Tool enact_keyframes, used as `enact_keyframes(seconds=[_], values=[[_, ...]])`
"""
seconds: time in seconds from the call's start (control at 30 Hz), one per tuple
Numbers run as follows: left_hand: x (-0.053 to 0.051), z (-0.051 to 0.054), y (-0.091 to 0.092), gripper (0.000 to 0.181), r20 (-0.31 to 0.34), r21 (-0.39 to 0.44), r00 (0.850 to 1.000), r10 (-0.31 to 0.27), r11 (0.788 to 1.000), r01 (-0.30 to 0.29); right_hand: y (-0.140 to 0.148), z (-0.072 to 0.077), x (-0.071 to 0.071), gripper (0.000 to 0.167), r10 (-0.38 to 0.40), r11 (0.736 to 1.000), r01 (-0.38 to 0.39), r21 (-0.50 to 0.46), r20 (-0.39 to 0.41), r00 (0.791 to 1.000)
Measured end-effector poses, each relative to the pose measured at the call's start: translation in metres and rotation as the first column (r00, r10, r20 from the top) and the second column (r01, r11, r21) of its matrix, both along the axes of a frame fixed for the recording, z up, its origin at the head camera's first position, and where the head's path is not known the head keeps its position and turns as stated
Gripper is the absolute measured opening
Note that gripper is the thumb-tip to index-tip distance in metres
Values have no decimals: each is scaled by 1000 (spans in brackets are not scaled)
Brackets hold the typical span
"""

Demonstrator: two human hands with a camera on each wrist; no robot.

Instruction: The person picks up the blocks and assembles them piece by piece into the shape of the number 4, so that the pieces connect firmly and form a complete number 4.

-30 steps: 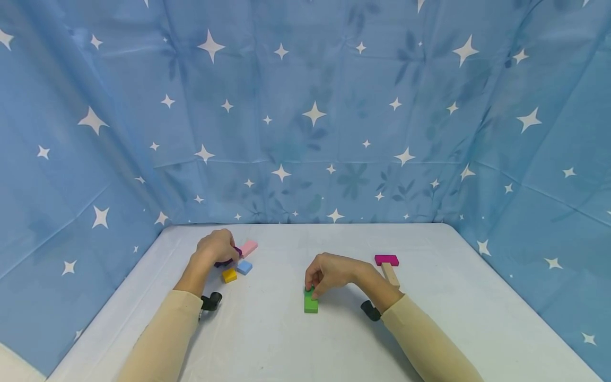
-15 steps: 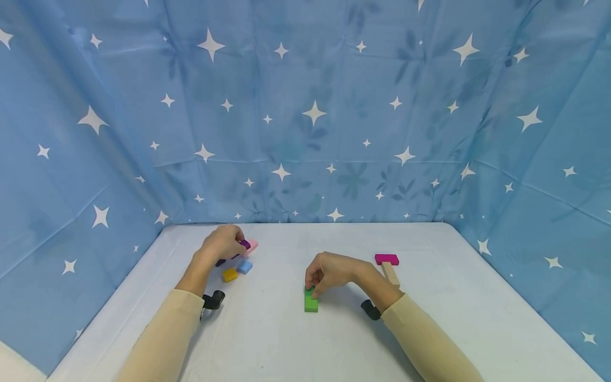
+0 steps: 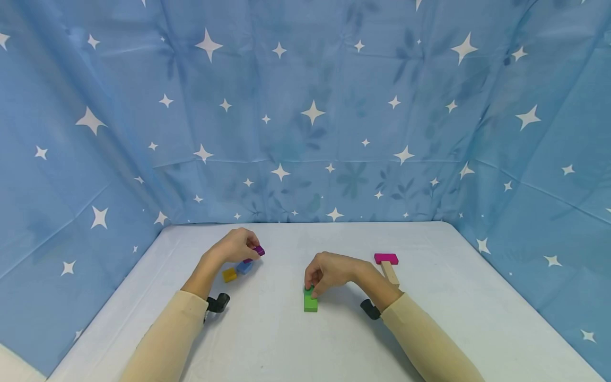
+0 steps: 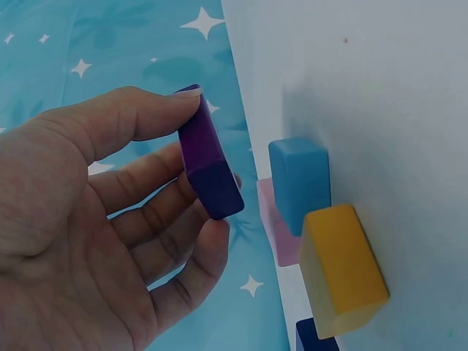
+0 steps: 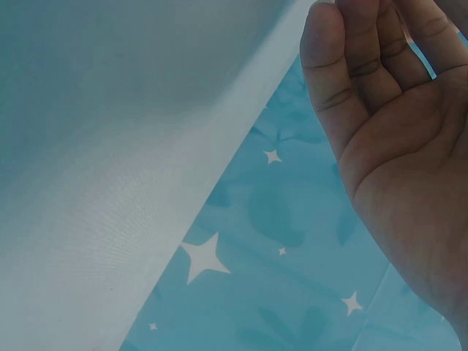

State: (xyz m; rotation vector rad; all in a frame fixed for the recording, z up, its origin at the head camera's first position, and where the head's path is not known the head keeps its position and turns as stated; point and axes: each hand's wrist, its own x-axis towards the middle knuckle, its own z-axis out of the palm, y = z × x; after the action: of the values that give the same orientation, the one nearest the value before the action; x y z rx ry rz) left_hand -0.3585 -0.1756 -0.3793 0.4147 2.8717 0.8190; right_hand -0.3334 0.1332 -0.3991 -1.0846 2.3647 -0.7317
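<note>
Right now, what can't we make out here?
Dark block: left wrist view, cut by bottom edge.
Pink block: left wrist view, partly behind blue block.
Green block: head view, far end partly behind right hand.
Right hand: right wrist view, cut by top edge.

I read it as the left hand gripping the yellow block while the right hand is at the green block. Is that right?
Not quite: the left hand grips the purple block, not the yellow block, which lies on the table. The left wrist view shows this. The right hand is at the green block, as you said.
</note>
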Motion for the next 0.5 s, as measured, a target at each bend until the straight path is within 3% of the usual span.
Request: enact_keyframes(seconds=[0.3,0.5], values=[[-4,-7,3,26,8,-2,999,-35,999,35,0,1,1,12,12,1000,-12,-10,4,1000],[1,-7,12,25,1,-18,995,-100,995,100,-1,2,1,12,15,1000,-15,-12,2,1000]])
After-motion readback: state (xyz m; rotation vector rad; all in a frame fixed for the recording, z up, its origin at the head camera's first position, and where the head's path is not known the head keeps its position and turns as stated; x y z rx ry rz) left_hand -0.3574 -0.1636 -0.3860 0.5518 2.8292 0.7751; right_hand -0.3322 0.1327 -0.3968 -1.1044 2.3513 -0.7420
